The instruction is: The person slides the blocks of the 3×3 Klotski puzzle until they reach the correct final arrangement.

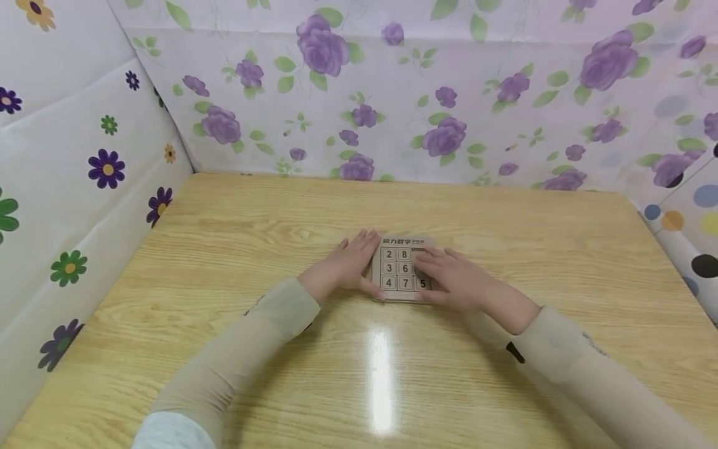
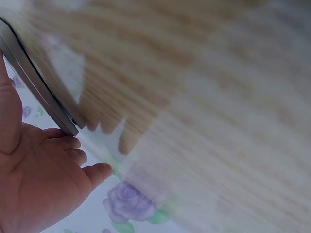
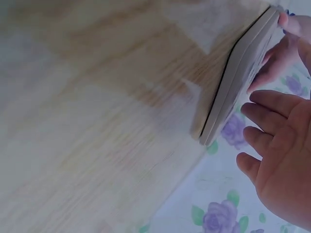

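Wooden table (image 1: pixel 252 212), x1. Hands, x2: L hand (image 1: pixel 349 260), fingers fairly straight, thumb touching the near left corner of 1 number board (image 1: pixel 401 297), which lies flat btwn them; R hand (image 1: pixel 457 277), fingers loosely bent over its right side, no grip seen. Step, prob.: sliding tiles (image 1: pixel 405 269); next move likely needs R fingertip pressure, L steadying. 7 tiles readable; any under R hand, can't tell.

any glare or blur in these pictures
Head view: bright glare streak on the table, visible digits on the number puzzle legible; left wrist view: hazy, the table's grain smeared under pale sheen; right wrist view: also soft, pale sheen across the table.
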Tool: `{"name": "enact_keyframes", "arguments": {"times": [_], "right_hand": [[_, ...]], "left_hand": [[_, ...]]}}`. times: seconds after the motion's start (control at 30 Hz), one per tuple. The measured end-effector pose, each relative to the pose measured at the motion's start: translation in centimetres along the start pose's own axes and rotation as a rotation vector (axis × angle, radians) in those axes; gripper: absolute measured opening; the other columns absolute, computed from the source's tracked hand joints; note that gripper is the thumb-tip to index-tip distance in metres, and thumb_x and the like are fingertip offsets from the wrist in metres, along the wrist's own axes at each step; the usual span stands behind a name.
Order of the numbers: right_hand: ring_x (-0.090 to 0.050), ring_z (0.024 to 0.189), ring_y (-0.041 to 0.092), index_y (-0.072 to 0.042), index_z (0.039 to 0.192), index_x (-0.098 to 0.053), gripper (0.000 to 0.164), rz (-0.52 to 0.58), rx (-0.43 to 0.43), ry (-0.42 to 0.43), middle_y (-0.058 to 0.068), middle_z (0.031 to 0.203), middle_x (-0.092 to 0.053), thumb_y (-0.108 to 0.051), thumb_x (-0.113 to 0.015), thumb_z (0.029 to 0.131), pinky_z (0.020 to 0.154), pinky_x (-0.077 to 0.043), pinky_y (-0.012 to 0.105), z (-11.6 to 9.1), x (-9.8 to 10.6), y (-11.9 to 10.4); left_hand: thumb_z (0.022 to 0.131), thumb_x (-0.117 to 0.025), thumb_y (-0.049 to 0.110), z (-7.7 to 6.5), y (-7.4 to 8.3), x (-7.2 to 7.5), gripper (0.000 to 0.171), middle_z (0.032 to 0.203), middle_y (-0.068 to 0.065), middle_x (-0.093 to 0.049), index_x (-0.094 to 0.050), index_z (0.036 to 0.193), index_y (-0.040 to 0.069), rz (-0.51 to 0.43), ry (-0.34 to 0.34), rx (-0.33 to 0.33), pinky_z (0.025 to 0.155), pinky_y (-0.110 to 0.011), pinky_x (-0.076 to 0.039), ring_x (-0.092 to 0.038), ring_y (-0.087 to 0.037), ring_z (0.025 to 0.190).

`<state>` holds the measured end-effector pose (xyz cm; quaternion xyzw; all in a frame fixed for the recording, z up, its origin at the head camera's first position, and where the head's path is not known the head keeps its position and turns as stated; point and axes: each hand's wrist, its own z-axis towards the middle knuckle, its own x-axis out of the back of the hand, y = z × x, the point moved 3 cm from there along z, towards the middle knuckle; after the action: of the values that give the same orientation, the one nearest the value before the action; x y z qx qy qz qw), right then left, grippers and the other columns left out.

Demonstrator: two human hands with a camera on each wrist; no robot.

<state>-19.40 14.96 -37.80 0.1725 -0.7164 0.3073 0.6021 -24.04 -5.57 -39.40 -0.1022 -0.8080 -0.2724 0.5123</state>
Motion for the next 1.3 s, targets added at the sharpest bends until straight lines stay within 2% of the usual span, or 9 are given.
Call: {"name": "enact_keyframes", "arguments": {"times": [0.27,0.63,0.97,1.17,1.3], "right_hand": [[-0.029,0.140,0.037,0.002,0.138,-0.046,0.068,-0.003,0.027,-0.013,0.017,0.146,-0.043,-0.047,-0.056,0.091,0.117,-0.018,0.055,-1.3,-0.3,-0.6],[-0.028,0.140,0.038,0.001,0.141,-0.043,0.071,0.017,-0.022,-0.014,0.017,0.148,-0.040,-0.047,-0.057,0.091,0.117,-0.016,0.056,-0.3,-0.3,0.8],[-0.027,0.141,0.038,0.001,0.141,-0.043,0.069,0.020,-0.031,-0.029,0.017,0.148,-0.040,-0.046,-0.056,0.092,0.117,-0.015,0.057,-0.1,-0.1,1.2],[-0.027,0.141,0.038,0.001,0.140,-0.044,0.067,0.000,-0.007,-0.016,0.017,0.148,-0.040,-0.044,-0.058,0.092,0.117,-0.015,0.057,-0.1,0.3,0.8],[-0.026,0.141,0.038,-0.001,0.140,-0.045,0.065,-0.002,0.029,-0.020,0.016,0.148,-0.040,-0.043,-0.058,0.092,0.117,-0.016,0.056,-1.0,0.7,-0.1]], "left_hand": [[0.066,-0.075,0.062,-0.2,-0.2,0.0,0.128,0.160,-0.009,0.005,0.001,0.153,0.007,-0.002,-0.012,0.001,0.119,-0.048,-0.001,0.008,-0.023,0.147],[0.066,-0.075,0.062,-0.2,0.2,-0.2,0.128,0.160,-0.009,0.005,0.001,0.153,0.006,-0.015,-0.008,-0.012,0.119,-0.049,-0.002,0.007,-0.023,0.147],[0.065,-0.075,0.062,-0.2,0.4,-0.3,0.128,0.160,-0.009,0.004,0.000,0.153,0.006,-0.008,-0.005,-0.004,0.119,-0.049,-0.002,0.006,-0.024,0.147],[0.066,-0.074,0.061,-0.1,0.2,-0.2,0.127,0.160,-0.008,0.005,0.001,0.153,0.006,-0.003,-0.003,-0.005,0.120,-0.048,-0.002,0.006,-0.023,0.147],[0.066,-0.075,0.062,0.1,0.0,0.0,0.128,0.160,-0.007,0.006,0.002,0.153,0.007,-0.005,-0.007,0.000,0.120,-0.047,-0.001,0.007,-0.022,0.147]]}}
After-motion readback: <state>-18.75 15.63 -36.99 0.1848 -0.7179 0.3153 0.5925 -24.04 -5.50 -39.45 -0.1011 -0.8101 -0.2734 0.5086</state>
